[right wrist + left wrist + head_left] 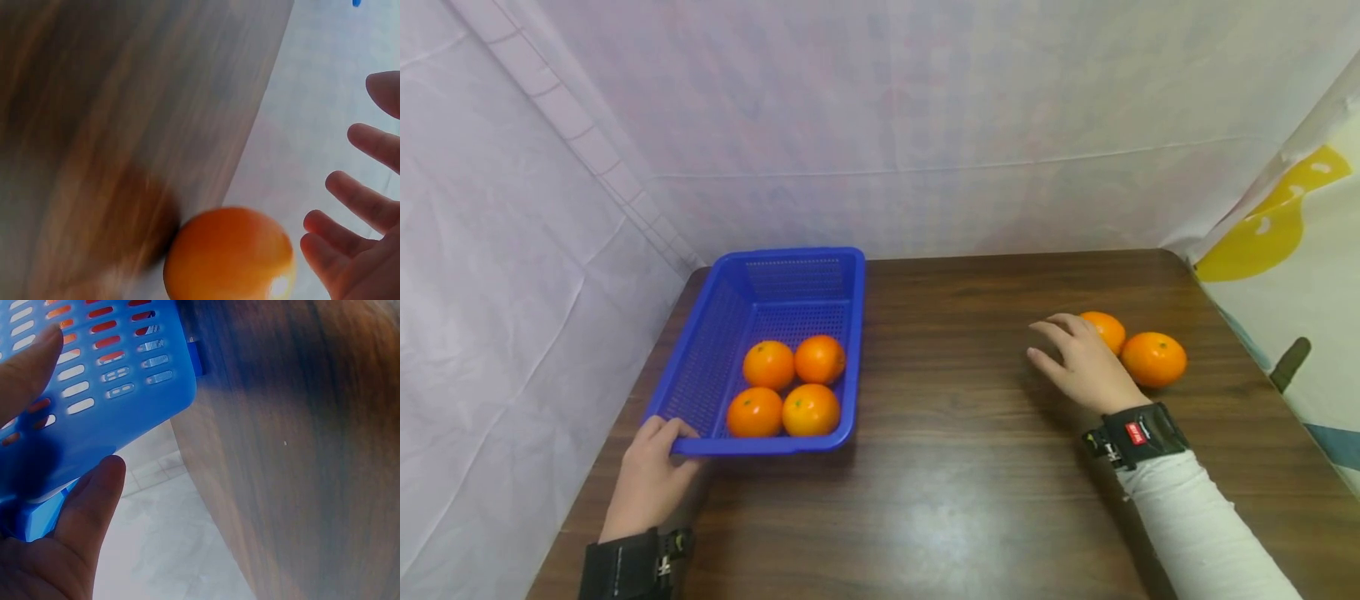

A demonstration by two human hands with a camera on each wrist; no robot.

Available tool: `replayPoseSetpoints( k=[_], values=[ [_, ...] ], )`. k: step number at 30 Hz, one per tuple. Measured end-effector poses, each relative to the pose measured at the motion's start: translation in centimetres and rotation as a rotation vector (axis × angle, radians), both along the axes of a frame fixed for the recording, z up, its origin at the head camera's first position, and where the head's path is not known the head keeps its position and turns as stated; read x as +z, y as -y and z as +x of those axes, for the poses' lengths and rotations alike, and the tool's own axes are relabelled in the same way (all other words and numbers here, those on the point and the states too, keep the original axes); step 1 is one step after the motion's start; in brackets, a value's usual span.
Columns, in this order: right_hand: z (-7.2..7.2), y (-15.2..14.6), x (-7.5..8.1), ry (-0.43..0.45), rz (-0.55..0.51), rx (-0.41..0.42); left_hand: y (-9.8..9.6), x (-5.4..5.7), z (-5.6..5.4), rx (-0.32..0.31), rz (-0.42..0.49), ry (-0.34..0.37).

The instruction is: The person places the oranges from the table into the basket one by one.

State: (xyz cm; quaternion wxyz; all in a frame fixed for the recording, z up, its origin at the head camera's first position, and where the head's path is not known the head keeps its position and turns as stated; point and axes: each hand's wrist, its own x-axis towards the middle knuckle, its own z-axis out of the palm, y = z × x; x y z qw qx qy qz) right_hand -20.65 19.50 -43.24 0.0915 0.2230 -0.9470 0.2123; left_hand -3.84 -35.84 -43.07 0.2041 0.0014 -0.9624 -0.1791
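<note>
A blue perforated plastic basket (760,447) stands at the left of the table, with several oranges (811,410) in its near half. My left hand (651,475) grips its near-left corner. The left wrist view shows the thumb and a finger on either side of the basket wall (134,403). Over the table's right side hovers my right hand (1086,367), fingers spread and holding nothing. Just beyond it sits one orange (1105,329), partly hidden by the hand, and another orange (1153,360) lies to its right. The right wrist view has an orange (231,256) beside the fingers.
The dark wooden table (925,467) runs back to a pale hanging cloth (962,125). More white cloth (490,292) covers the left side. On the right hangs a patterned cloth (1322,333) with yellow shapes. Bare tabletop lies between the basket and the right hand.
</note>
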Motion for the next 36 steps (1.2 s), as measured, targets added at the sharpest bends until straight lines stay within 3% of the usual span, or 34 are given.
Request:
replayPoseSetpoints(
  k=[10,29,36],
  values=[
    [-0.2,-2.1,0.9,0.035,-0.008,-0.076,-0.3,0.4,0.1,0.016,0.007,0.025],
    [-1.4,-4.2,1.0,0.050,0.051,-0.137,-0.3,0.4,0.1,0.017,0.012,0.024],
    [-2.1,-4.7,0.4,0.065,0.055,-0.139,-0.3,0.4,0.1,0.015,0.005,0.024]
  ],
)
